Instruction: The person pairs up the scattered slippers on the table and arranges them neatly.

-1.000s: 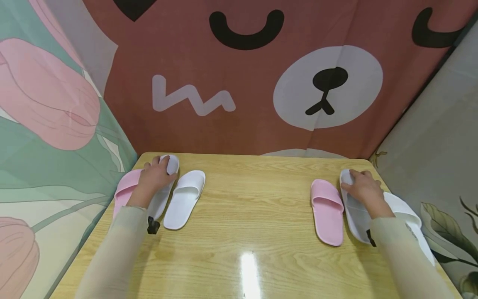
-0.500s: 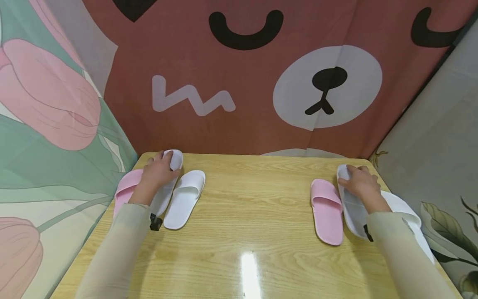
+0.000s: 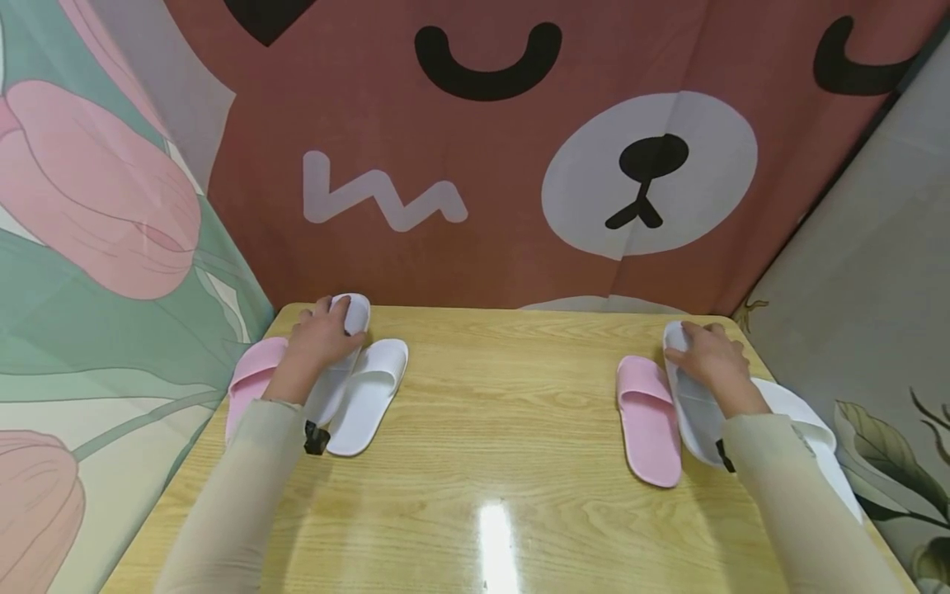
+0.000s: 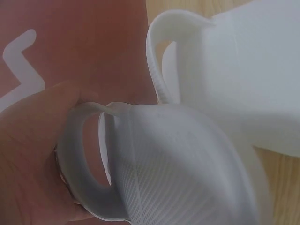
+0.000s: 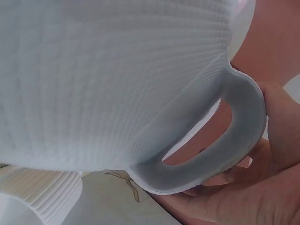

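My left hand grips a pale grey-white slipper by its strap end. In the left wrist view this slipper shows its ribbed footbed, with my left hand at the strap. It overlaps the edge of a white slipper on its right. My right hand holds another pale grey-white slipper at the strap end. The right wrist view has that slipper's ribbed footbed close up, my right hand around the strap. Right beside it lies a pink slipper.
Another pink slipper lies at the far left, partly behind the left arm. A white slipper sits at the right edge, partly covered by the right sleeve. The wooden table meets a red-brown bear-print cloth behind, with printed cloths at both sides.
Both hands have shifted inward and slightly toward the back, carrying their slippers along. The left slipper now overlaps the white one, and the right slipper sits closer to the pink one.
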The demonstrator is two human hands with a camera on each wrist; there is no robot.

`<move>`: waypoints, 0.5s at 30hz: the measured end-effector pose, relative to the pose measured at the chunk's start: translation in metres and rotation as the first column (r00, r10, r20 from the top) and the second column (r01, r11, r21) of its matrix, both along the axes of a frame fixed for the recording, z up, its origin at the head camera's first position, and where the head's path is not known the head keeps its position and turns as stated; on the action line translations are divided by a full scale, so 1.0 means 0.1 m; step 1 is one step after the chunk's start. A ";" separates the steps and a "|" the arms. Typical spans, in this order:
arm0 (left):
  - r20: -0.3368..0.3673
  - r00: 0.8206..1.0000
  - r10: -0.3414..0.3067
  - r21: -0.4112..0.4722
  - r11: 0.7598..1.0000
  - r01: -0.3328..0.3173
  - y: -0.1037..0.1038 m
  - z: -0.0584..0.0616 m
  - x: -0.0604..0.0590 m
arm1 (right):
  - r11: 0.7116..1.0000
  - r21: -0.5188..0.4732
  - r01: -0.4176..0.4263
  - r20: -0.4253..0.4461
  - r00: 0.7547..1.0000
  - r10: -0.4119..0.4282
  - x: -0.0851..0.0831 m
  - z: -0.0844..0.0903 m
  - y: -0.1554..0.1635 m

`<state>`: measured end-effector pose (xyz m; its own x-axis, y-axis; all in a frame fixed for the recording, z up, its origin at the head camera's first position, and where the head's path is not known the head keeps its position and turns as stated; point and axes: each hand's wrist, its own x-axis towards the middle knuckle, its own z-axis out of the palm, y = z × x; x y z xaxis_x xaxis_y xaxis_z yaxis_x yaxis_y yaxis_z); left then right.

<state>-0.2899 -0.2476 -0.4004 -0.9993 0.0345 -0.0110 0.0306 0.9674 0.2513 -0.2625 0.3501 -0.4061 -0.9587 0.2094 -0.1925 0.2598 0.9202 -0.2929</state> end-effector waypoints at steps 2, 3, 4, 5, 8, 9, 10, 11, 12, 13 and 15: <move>0.004 1.000 0.001 0.004 1.000 -0.001 0.02 0.01 0.01 | 1.000 0.002 0.001 0.005 1.000 -0.001 -0.01 0.01 -0.02; 0.005 1.000 0.003 0.006 1.000 -0.003 0.02 0.01 0.00 | 1.000 0.003 -0.001 0.007 1.000 0.001 -0.02 0.02 -0.03; 0.006 1.000 0.004 0.008 1.000 -0.004 0.03 0.02 0.00 | 1.000 0.002 -0.002 0.010 1.000 0.002 -0.02 0.02 -0.04; 0.006 1.000 0.005 0.009 1.000 -0.005 0.04 0.02 0.00 | 1.000 0.000 -0.003 0.012 1.000 0.003 -0.03 0.03 -0.05; 0.009 1.000 0.004 0.014 1.000 -0.004 0.06 0.03 -0.01 | 1.000 -0.007 -0.012 0.011 1.000 0.012 -0.05 0.04 -0.08; 0.009 1.000 0.005 0.019 1.000 -0.005 0.07 0.03 -0.01 | 1.000 -0.008 -0.016 0.010 1.000 0.017 -0.06 0.05 -0.10; 0.010 1.000 0.005 0.021 1.000 -0.006 0.08 0.04 -0.01 | 1.000 -0.009 -0.022 0.008 1.000 0.022 -0.06 0.05 -0.11; 0.011 1.000 0.006 0.024 1.000 -0.006 0.09 0.04 -0.02 | 1.000 -0.008 -0.028 0.006 1.000 0.029 -0.07 0.06 -0.12; 0.013 1.000 0.006 0.027 1.000 -0.006 0.09 0.04 -0.02 | 0.999 -0.009 -0.032 0.002 0.999 0.032 -0.08 0.06 -0.13; 0.012 1.000 0.005 0.029 1.000 -0.006 0.10 0.04 -0.03 | 0.999 -0.008 -0.036 -0.002 0.999 0.036 -0.09 0.06 -0.14; 0.013 1.000 0.005 0.032 0.999 -0.005 0.12 0.04 -0.03 | 0.999 -0.006 -0.043 -0.006 0.999 0.043 -0.10 0.07 -0.17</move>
